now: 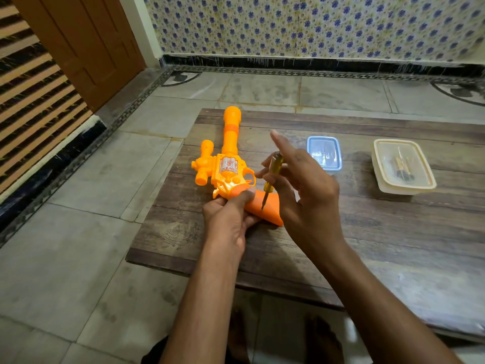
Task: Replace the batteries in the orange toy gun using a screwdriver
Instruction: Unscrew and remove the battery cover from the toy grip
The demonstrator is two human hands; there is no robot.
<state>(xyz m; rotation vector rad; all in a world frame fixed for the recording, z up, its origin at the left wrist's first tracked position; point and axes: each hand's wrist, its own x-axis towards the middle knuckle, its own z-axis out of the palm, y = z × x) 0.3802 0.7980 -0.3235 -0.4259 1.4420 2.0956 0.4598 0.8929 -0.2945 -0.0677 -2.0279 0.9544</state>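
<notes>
The orange toy gun lies on its side on the low wooden table, barrel pointing away from me. My left hand grips the gun at the top of its handle, thumb pressed on the grip. My right hand pinches a yellow-handled screwdriver and holds it nearly upright. Its tip touches the orange handle panel. The index finger of that hand sticks straight up.
A small blue-lidded clear box sits behind my right hand. Farther right stands a cream plastic container with small items inside. The table's left and near edges drop to a tiled floor. My feet show under the table's near edge.
</notes>
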